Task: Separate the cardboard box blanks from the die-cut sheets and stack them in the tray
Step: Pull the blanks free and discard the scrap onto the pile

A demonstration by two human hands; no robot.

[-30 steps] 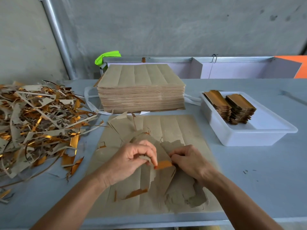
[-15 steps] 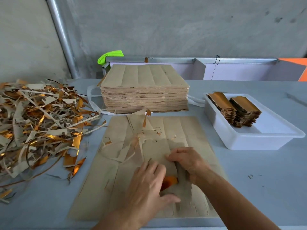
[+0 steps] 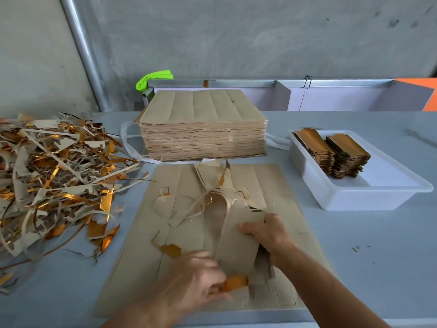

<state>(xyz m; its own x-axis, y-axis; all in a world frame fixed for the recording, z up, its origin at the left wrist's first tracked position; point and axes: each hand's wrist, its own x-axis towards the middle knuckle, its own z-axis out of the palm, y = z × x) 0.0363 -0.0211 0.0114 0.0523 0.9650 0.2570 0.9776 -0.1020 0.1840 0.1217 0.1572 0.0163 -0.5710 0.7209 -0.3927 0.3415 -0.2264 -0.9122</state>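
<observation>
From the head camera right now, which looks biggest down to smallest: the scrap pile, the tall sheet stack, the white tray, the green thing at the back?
1. Scrap pile
2. Sheet stack
3. White tray; close to the stack, and nearer the camera, so this order is unsure
4. Green thing, clearly smallest, though farthest away

We see a pale blue-grey tabletop (image 3: 354, 268) under dull tan die-cut sheets (image 3: 279, 185), their faces scored with faint lengthwise lines. The tall stack (image 3: 203, 129) behind is the same tan, its edge finely striped in beige layers. The scrap heap (image 3: 54, 176) mixes grey-white strips with shiny gold-orange foil. In the white tray (image 3: 354, 197), the blanks (image 3: 331, 150) show metallic golden-brown tops. A neon green cloth (image 3: 153, 78) lies against the mottled grey wall (image 3: 236, 31), beside an orange corner (image 3: 425, 91)
</observation>
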